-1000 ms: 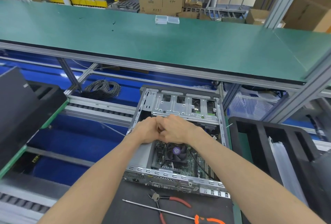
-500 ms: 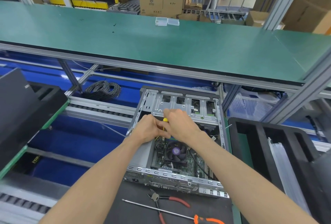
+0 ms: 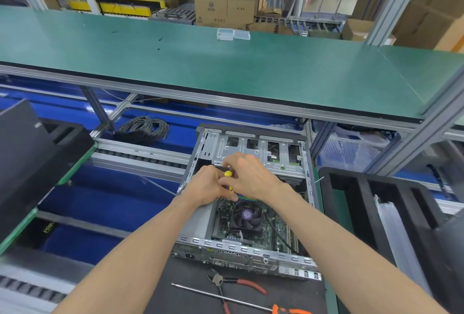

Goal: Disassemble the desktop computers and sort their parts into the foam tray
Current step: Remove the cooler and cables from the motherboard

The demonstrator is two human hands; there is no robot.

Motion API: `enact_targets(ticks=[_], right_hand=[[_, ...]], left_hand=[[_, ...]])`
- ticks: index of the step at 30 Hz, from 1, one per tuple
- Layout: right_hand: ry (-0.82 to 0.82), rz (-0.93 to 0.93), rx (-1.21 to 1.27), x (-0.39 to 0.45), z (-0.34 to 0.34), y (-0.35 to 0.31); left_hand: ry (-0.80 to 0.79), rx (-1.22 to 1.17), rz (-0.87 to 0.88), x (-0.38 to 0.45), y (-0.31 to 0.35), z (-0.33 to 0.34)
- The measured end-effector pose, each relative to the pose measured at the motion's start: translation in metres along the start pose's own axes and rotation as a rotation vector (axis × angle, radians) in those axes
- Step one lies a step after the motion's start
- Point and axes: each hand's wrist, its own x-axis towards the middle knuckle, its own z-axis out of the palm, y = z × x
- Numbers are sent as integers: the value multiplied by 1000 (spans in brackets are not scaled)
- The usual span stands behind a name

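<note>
An open desktop computer case [image 3: 251, 248] lies in front of me, its motherboard and black CPU fan [image 3: 246, 215] exposed. Both of my hands meet over the case just beyond the fan. My left hand [image 3: 206, 185] and my right hand [image 3: 251, 175] hold a small yellow-handled tool [image 3: 228, 173] between them; its tip is hidden by my fingers. The silver drive bracket [image 3: 261, 150] sits at the far end of the case. A black foam tray [image 3: 371, 203] with long slots stands to the right.
Red-handled pliers [image 3: 238, 284] and a long screwdriver [image 3: 226, 298] with an orange handle lie on the black mat near me. A second black tray [image 3: 37, 163] is at the left. A coil of black cable [image 3: 144, 129] lies beyond, under the green shelf [image 3: 226, 70].
My right hand has shifted slightly farther and up, uncovering the yellow tool handle between my hands. My left hand stays in place on the case.
</note>
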Motion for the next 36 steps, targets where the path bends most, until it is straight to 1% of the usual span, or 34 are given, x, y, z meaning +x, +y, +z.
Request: enact_targets(ticks=[3,5,9,13,15,18,19,21,25,27,29,31,33,36], right_hand=[[52,33,8,-1,6,1],[53,38,39,-2,5,3],[10,22,87,-3,-1,9],[-41,-8,149,-8,-4,5],[-29,-10,103,-11,-2,3],[15,41,-109,-12,6,1],[18,52,-133,-13,9,0],[1,41,-139,-14,11,-2],[-69,-81,-139,-13,8,-4],[-91,-118,-115,-11,6,-3],[-109,-128,-107,-11,5,-1],[-91,-77,-78,-11,4,2],[-26,-14,-77,-12,5,6],[18,26,-48,-11,9,6]], left_hand=[[30,43,11,1,0,3],[15,72,29,1,0,3],[-82,6,92,2,-2,-1],[-27,-23,96,1,-3,-2],[-15,-26,119,0,-3,-2],[-13,-40,124,-1,-1,-2],[-10,-42,126,-2,0,-2],[-18,-24,134,-1,0,-1],[-81,95,108,-1,1,0],[-98,99,93,0,-1,0],[-73,82,86,1,-1,0],[-41,72,69,2,-2,1],[-25,70,37,4,-2,3],[-18,80,27,5,-3,5]])
